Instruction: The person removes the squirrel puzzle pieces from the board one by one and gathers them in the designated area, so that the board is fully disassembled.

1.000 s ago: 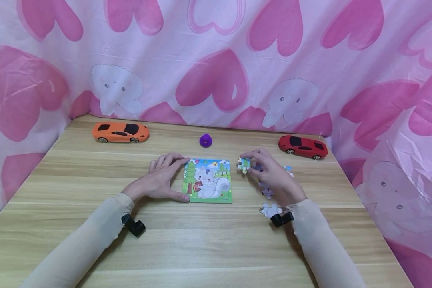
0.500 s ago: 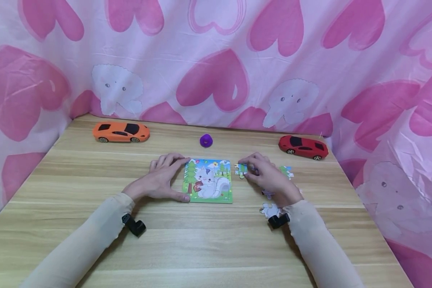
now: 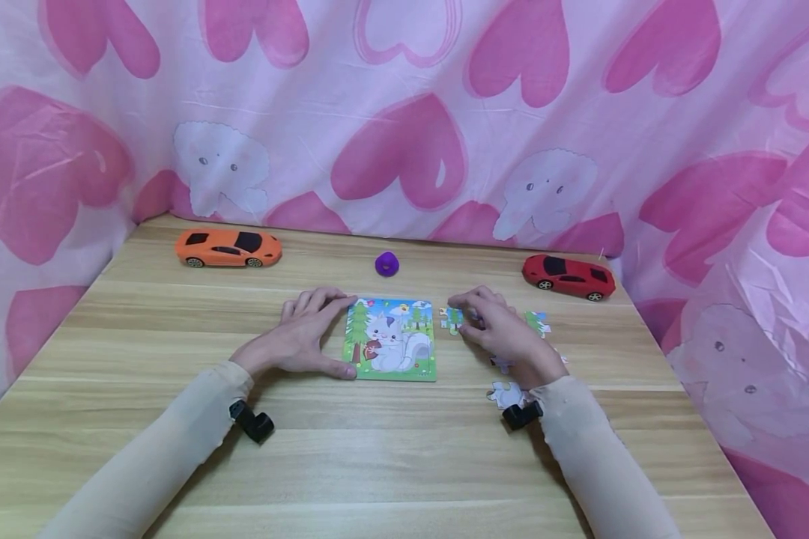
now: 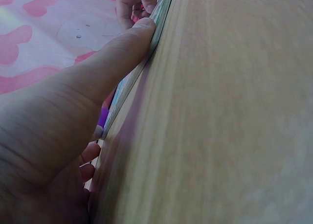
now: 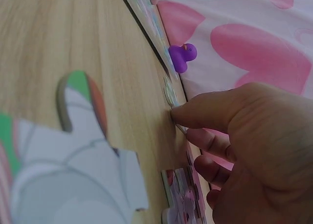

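The left hand lies flat with thumb and fingers braced on the board's nine o'clock edge. At its three o'clock, the right hand pinches a piece on the surface; fitting it calls for lifting and alignment.

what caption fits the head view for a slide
Left hand steadies a cat puzzle board while the right hand pinches a puzzle piece beside it.

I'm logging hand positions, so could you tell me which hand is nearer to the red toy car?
Right. The right hand lies just in front of the red toy car, toward the person; the left hand rests across the puzzle board, much farther away.
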### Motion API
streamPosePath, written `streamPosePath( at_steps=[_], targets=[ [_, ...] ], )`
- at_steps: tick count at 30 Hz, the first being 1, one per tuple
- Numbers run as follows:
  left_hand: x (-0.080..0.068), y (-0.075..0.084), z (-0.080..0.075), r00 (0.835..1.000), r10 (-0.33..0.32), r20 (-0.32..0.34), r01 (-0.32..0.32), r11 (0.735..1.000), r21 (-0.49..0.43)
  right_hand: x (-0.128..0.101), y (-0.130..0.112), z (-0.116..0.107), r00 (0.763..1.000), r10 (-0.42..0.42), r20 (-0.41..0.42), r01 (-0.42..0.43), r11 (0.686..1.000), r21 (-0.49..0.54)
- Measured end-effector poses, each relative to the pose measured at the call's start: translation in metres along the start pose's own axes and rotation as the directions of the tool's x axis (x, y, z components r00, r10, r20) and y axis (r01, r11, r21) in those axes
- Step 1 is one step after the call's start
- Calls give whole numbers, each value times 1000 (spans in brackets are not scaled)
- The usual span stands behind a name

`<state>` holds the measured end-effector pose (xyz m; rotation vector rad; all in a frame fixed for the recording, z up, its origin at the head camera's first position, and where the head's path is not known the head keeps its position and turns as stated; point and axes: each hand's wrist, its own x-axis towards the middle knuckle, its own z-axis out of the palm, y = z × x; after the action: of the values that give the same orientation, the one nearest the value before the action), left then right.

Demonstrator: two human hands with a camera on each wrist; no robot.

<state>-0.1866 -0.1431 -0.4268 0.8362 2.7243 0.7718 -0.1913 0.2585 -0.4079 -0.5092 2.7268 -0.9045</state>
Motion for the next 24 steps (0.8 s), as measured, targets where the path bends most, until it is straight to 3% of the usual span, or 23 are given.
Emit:
streamPosePath(
  at_steps=[14, 20, 24],
  targets=[
    [0, 1, 1, 1000, -2, 3, 2, 1000, -7, -1, -3, -2, 1000, 8, -6, -8, 999, 35],
    [0, 1, 1, 1000, -3, 1, 3, 1000, -7, 2, -9, -5, 993, -71, -90, 81, 991, 105],
    [0, 1, 0, 1000, -7, 3, 7, 1000, -8, 3, -16, -7, 988, -74, -138, 99, 977, 188]
  ],
)
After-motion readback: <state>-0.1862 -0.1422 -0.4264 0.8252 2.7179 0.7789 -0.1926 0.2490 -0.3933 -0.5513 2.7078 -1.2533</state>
